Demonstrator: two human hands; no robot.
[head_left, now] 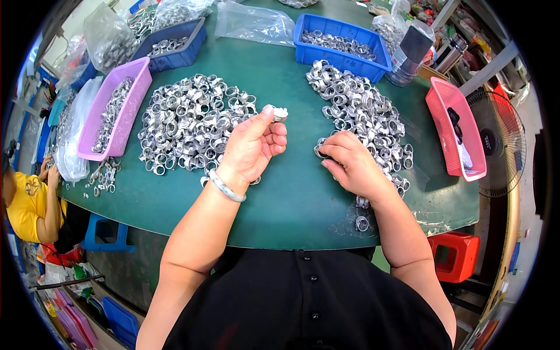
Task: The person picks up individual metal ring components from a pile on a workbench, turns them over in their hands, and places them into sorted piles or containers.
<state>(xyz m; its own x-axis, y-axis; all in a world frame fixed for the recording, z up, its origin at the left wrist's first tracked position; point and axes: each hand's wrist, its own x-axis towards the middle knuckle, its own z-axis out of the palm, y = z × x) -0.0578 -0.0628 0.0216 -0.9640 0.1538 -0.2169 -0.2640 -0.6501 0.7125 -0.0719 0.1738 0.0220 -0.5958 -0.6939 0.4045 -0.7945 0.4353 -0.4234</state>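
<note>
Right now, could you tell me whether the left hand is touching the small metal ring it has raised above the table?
Touching. The head view shows the left hand pinching the metal ring between thumb and fingertips, lifted clear of the green table.

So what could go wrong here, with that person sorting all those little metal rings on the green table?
The left hand pinches one metal ring at its fingertips only, so it might slip and drop into the left pile, where it would be hard to tell apart. A few loose rings lie close to the table edge by the right hand; a forearm could likely knock them to the floor.
</note>
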